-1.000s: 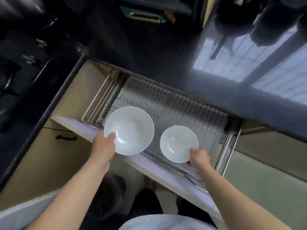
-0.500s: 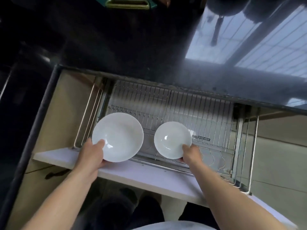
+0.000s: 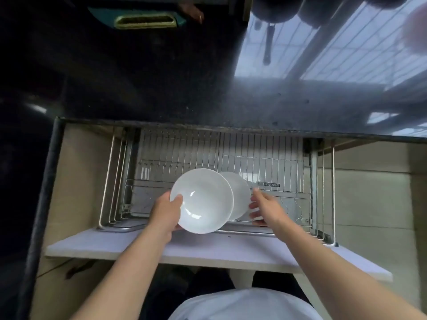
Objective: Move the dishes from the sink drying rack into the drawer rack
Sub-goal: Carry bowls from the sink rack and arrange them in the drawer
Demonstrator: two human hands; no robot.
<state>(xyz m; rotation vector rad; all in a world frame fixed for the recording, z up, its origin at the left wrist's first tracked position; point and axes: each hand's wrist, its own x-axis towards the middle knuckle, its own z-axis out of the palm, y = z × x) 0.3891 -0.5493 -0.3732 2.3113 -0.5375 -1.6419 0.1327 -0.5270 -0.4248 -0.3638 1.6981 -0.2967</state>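
Big bowl (image 3: 203, 200) moved right, now over small bowl (image 3: 240, 197), mid frame. L hand (image 3: 167, 211) grips big bowl; R hand (image 3: 265, 207) let go, fingers apart, above rack (image 3: 265, 158).

Bare forearms — white shirt (image 3: 245, 306); dark trousers (image 3: 208, 282)
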